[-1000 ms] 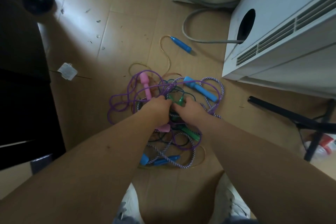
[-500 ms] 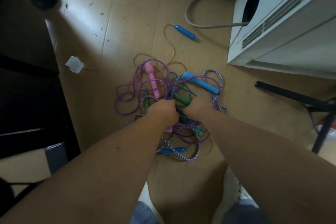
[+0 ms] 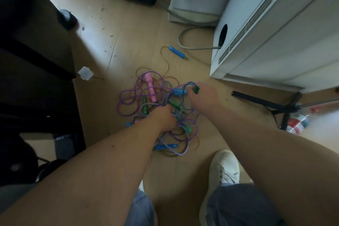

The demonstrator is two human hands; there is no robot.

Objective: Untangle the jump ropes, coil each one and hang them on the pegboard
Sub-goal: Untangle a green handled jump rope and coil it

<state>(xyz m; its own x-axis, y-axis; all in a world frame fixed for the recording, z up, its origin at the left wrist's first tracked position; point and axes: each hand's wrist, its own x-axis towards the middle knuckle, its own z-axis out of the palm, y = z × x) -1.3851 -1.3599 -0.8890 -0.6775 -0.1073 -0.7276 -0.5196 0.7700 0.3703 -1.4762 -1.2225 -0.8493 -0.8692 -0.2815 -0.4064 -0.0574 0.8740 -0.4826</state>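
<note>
— What has changed in the last half second?

— The right hand (image 3: pixel 203 95), a moment ago knuckle to knuckle with the left hand (image 3: pixel 163 117) in the middle of the heap, now sits up and to the right, its fingers pinching a green handle (image 3: pixel 196 90) and drawing a dark cord out behind it.

— And the left?

— It stays put, fingers curled into the cords at the centre of the tangle of jump ropes (image 3: pixel 165 134), which lies on the floor (image 3: pixel 128 24) just ahead of a white shoe (image 3: pixel 225 167).

— What does that mean for the job?

— Probably the first rope is being teased loose while the rest is held down. The pink handle (image 3: pixel 150 88) is still caught in the purple loops, a blue handle (image 3: pixel 177 53) trails off alone, and nothing is coiled yet.
</note>
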